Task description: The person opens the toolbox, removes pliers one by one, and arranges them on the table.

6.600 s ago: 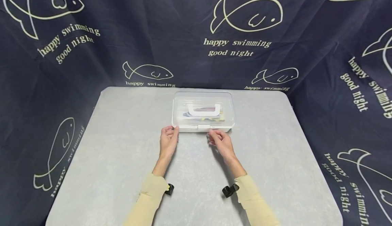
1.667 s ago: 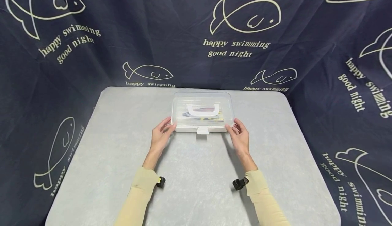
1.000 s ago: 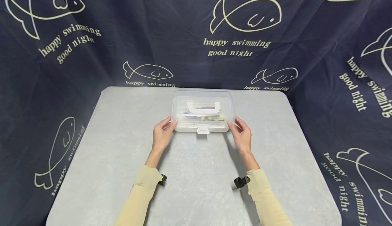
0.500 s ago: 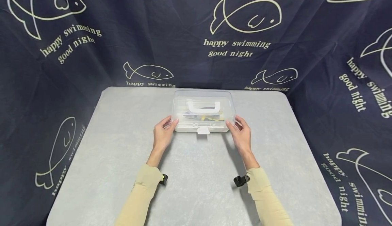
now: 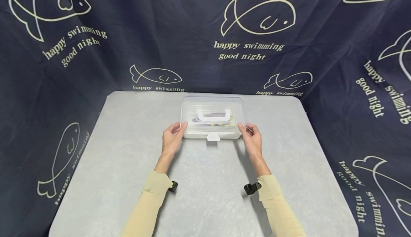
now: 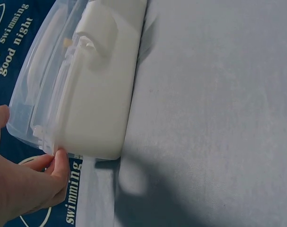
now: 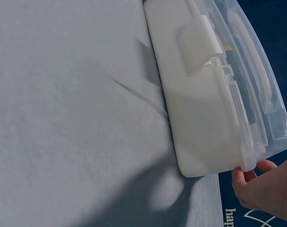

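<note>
A storage box with a white base (image 5: 194, 136) and a clear lid (image 5: 212, 103) stands near the table's far edge. On its lid is a white handle (image 5: 214, 118), and the front latch (image 5: 213, 137) sticks out, flipped open. Dark and yellow items show dimly through the plastic; their kind cannot be told. My left hand (image 5: 172, 140) grips the lid's left front corner, thumb on the lid and fingertips at its rim. At the right front corner, my right hand (image 5: 252, 140) holds the lid the same way. In both wrist views the fingertips touch the lid's rim.
The grey table (image 5: 208, 197) spreads out in front of the box and to either side. A dark blue curtain (image 5: 199, 33) with fish drawings hangs behind and at both sides. Small black cameras (image 5: 252, 188) sit at both wrists.
Earlier, the latch lay flat and my hands were closer together at the front. The latch then flipped out, my hands spread to the corners, and the lid's front rose slightly, then came lower.
</note>
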The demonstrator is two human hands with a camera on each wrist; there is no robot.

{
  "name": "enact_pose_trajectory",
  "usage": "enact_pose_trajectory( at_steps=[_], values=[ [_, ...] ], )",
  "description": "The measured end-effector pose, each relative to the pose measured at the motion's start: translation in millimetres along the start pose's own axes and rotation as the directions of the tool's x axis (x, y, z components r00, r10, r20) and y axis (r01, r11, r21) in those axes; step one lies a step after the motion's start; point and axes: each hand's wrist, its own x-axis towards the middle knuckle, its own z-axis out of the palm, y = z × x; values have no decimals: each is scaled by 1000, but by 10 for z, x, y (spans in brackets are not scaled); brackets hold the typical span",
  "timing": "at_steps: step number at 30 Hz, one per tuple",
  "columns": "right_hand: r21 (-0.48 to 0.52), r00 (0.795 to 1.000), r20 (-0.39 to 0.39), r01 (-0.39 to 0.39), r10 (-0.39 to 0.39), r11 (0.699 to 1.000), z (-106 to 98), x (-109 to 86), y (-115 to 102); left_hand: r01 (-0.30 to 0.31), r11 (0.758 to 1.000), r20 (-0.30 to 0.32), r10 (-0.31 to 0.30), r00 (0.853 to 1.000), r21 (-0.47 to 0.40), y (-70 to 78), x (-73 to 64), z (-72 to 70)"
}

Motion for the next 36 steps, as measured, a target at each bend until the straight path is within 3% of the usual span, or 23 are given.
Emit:
enact_pose_trajectory(
  at_steps=[8, 12, 19, 36],
  values=[
    [23, 997, 51, -50, 49, 998, -19, 107, -17, 69, 998, 45, -68, 997, -13, -1, 57, 41],
    [44, 994, 83, -70, 67, 997, -30, 131, 0, 86, 996, 37, -86, 996, -23, -3, 67, 68],
    [98, 997, 72, -40, 33, 994, -34, 99, -3, 55, 997, 23, -54, 998, -55, 0, 55, 100],
    [84, 998, 48, -37, 33, 996, -85, -6, -10, 27, 997, 11, -26, 1000, -70, 65, -129, 53]
  ],
)
